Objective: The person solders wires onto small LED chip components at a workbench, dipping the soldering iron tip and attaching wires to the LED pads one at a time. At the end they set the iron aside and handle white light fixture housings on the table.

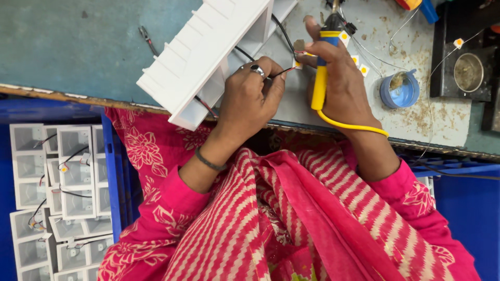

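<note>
We start with the workbench (78,47), teal on the left and grey, scorched and crumbed on the right, running across the top of the view. On it lies a white ribbed housing (205,54), its long axis slanting from lower left to upper right, just left of our hands and touching our left wrist side. Below the bench edge on the left, a blue crate (112,171) holds many small white square housings (75,177) with short red and black leads.

Our right hand (338,83) is closed in a fist grip around a yellow-handled soldering iron (320,67), whose long axis runs nearly straight away from us, tip pointing to the far edge; its yellow cord (354,126) loops back over the wrist. Our left hand (255,96), wearing a ring, pinches thin red and black wires (284,70) between thumb and fingertips, holding them toward a small white square chip (298,64) just left of the iron. The left hand is nearer the housing; the right is nearer the chip.

Farther right sit a round blue tin (399,89), more yellow-dotted white chips (359,63), and a small metal pot (468,72) on a dark stand.
</note>
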A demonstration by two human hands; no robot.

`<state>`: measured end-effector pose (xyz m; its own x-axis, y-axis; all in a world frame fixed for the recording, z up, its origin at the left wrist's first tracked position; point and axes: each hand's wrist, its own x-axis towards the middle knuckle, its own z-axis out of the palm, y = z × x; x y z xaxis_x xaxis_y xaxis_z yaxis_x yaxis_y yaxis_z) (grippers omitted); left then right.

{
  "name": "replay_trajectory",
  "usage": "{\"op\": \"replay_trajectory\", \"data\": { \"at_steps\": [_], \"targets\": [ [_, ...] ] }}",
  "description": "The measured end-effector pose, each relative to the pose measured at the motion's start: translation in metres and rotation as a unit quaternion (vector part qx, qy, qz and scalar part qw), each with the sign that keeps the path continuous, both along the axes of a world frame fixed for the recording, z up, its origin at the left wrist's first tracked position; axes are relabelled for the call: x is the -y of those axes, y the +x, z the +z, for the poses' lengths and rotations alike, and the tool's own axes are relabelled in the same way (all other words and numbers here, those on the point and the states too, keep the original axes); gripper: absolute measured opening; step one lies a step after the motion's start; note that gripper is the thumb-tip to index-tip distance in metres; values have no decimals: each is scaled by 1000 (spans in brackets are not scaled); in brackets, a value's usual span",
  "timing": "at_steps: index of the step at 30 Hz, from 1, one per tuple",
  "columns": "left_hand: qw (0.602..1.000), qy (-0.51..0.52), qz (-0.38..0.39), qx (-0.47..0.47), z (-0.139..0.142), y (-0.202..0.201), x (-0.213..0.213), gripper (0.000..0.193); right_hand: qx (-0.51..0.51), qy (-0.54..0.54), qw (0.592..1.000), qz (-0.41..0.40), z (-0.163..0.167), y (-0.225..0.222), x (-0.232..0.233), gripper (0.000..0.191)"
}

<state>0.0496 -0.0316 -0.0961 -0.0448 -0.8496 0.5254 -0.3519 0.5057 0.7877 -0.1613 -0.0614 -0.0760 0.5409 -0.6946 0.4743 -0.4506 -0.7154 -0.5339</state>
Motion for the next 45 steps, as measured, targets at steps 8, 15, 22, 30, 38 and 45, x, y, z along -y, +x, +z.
{"op": "replay_trajectory", "data": {
  "at_steps": [8,15,22,30,38,45],
  "targets": [
    [1000,-11,-10,-21,0,0,-1,12,58,33,998,7,-3,-11,-28,60],
    [998,-21,-8,-61,0,-2,-6,14,30,65,997,43,-5,-5,-22,69],
    [1000,13,-23,-6,1,6,-12,8,154,76,985,-20,-13,-8,-47,59],
    [995,-27,-61,75,-1,3,-21,11,44,-7,991,-127,-26,-11,-48,61],
    [992,-41,-57,102,-1,3,-20,12,51,-39,989,-135,-24,-1,-52,66],
    [991,-40,-62,108,-1,6,-20,14,18,-26,990,-138,-23,5,-48,69]
  ]
}}
